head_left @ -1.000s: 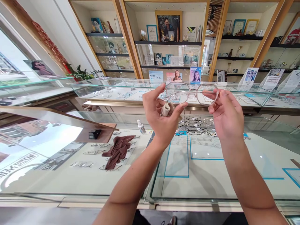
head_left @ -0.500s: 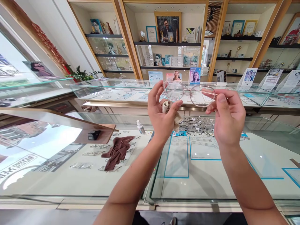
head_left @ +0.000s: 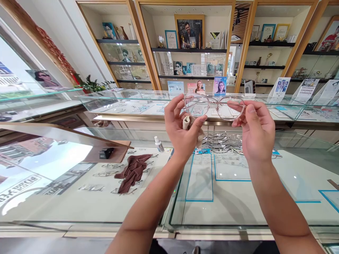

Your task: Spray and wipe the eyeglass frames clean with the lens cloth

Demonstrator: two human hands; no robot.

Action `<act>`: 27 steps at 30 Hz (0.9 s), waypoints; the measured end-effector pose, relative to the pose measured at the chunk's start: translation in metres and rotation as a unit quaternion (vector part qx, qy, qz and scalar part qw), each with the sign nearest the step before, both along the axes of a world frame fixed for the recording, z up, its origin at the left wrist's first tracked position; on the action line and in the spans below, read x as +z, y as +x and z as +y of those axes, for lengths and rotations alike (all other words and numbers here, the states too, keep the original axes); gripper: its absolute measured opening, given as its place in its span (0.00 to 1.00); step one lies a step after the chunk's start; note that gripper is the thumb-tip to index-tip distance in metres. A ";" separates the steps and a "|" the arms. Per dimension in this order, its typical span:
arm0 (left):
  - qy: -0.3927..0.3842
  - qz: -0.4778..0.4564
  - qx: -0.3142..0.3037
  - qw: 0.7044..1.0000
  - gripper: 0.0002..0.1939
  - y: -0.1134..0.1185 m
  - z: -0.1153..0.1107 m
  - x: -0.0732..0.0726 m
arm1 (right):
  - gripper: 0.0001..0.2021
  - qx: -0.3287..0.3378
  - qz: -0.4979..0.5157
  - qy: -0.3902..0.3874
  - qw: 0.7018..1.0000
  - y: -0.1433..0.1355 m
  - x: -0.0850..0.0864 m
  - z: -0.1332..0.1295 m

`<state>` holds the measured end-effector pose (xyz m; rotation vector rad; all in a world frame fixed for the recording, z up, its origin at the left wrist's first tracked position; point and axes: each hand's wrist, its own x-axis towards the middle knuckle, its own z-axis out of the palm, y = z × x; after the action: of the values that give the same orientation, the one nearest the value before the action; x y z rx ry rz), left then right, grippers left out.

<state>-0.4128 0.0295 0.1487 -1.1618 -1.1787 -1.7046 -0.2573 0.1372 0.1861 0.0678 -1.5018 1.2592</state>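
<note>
A pair of eyeglasses (head_left: 213, 102) with thin pinkish metal rims and round clear lenses is held up above the glass counter. My left hand (head_left: 181, 132) is closed, fingers at the left rim, with a bunched beige cloth (head_left: 186, 122) tucked in its palm. At the right end of the frame, my right hand (head_left: 256, 132) pinches near the hinge between thumb and fingers. The temples are seen only in part, through the lenses and behind the fingers.
A brown cloth (head_left: 134, 171) and a white spray bottle (head_left: 159, 144) lie left of my left forearm on the glass display counter (head_left: 230, 211). Rows of eyeglass frames (head_left: 218, 141) show below the hands. A wood-edged mirror (head_left: 53, 148) stands at left; another showcase (head_left: 127, 114) runs across behind.
The eyeglasses have turned slightly, so the lenses sit at a different angle. Both hands have shifted a little to the left and keep their hold.
</note>
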 end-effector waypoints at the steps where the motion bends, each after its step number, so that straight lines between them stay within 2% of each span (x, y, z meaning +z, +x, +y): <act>1: 0.001 -0.001 -0.001 1.000 0.36 0.000 0.000 0.000 | 0.14 -0.001 0.000 -0.004 1.000 0.000 0.000 0.001; 7: -0.001 -0.008 -0.011 1.000 0.36 0.006 -0.002 0.001 | 0.15 0.031 -0.010 -0.012 0.999 -0.001 0.000 0.003; 13: -0.001 -0.002 -0.017 1.000 0.35 0.010 -0.001 0.003 | 0.27 0.111 -0.082 -0.007 0.990 0.002 0.001 0.001; 19: 0.002 0.000 -0.017 1.000 0.37 0.009 -0.001 0.003 | 0.35 0.158 -0.112 -0.022 0.981 0.001 0.006 -0.002; 23: 0.002 0.002 -0.001 1.000 0.38 0.009 -0.002 0.002 | 0.38 0.161 -0.129 -0.031 0.978 -0.001 0.005 0.001; 27: 0.005 0.006 0.014 1.000 0.38 0.009 -0.002 0.001 | 0.32 0.117 -0.103 -0.044 0.987 -0.003 -0.001 0.009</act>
<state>-0.4037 0.0273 0.1498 -1.1430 -1.1719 -1.6776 -0.2601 0.1464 0.1851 0.0584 -1.6486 1.5597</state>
